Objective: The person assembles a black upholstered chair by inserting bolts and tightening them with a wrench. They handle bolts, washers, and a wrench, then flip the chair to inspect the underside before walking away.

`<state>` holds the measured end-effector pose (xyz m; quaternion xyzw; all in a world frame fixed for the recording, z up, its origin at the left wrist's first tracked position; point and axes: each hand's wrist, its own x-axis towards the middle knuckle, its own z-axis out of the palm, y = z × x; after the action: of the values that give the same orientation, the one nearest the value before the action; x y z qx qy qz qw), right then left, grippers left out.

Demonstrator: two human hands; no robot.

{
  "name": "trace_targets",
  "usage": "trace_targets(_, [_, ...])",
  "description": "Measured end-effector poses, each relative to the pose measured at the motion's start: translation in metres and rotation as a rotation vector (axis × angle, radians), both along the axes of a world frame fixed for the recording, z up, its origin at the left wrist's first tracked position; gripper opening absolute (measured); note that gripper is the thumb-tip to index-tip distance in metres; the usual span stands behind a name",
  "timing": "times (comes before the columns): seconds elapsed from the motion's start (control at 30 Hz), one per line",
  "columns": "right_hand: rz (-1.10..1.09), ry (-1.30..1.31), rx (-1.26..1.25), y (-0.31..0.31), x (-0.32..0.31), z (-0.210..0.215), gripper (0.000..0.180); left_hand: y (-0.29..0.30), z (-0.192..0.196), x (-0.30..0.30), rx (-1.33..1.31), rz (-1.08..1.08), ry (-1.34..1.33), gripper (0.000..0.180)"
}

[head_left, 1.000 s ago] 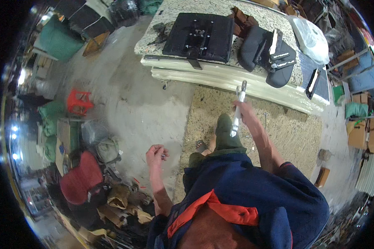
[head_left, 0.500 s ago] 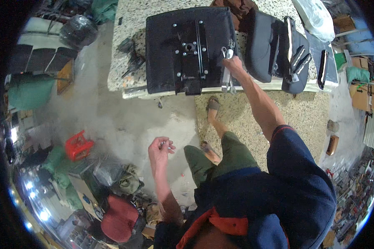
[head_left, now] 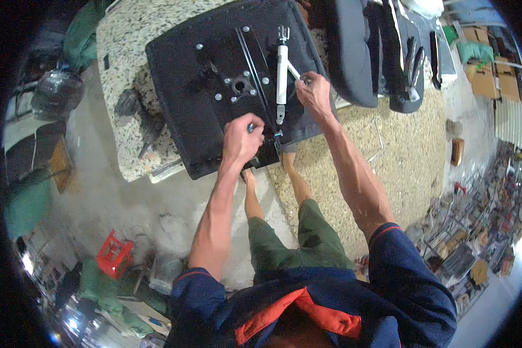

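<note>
A black upholstered seat (head_left: 182, 104) lies with its underside up, several silver bolts and a dark metal bracket (head_left: 238, 87) on it. My left hand (head_left: 242, 140) is closed over the near edge of the seat, with a small metal piece like a bolt (head_left: 250, 127) between the fingers. A silver cylinder with a forked far end (head_left: 282, 75) rests along the seat's right part. My right hand (head_left: 315, 95) is closed beside it, gripping a silver rod (head_left: 294, 71) that slants up to the cylinder. Whether rod and cylinder are joined I cannot tell.
The seat overhangs the near edge of a speckled table (head_left: 124, 52). Dark padded cushions (head_left: 354, 58) stand to the right. A black crumpled item (head_left: 136, 107) lies left of the seat. A red plastic stool (head_left: 115, 255) stands on the floor at lower left.
My left hand has come up from beside my legs to the seat. The silver cylinder now rests on the seat away from my right palm. The seat appears turned slightly and nearer.
</note>
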<state>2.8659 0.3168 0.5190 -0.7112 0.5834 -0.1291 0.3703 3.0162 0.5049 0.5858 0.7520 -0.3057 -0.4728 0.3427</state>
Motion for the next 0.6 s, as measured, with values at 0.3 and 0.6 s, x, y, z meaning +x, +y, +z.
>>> trace_targets(0.3, [0.031, 0.036, -0.196, 0.026, -0.037, -0.007, 0.029, -0.075, -0.052, 0.003, -0.206, -0.18, -0.421, 0.013])
trace_targets(0.6, [-0.166, -0.396, 0.297, 0.06, -0.036, -0.017, 0.03, -0.091, -0.078, -0.017, -0.212, -0.133, -0.498, 0.019])
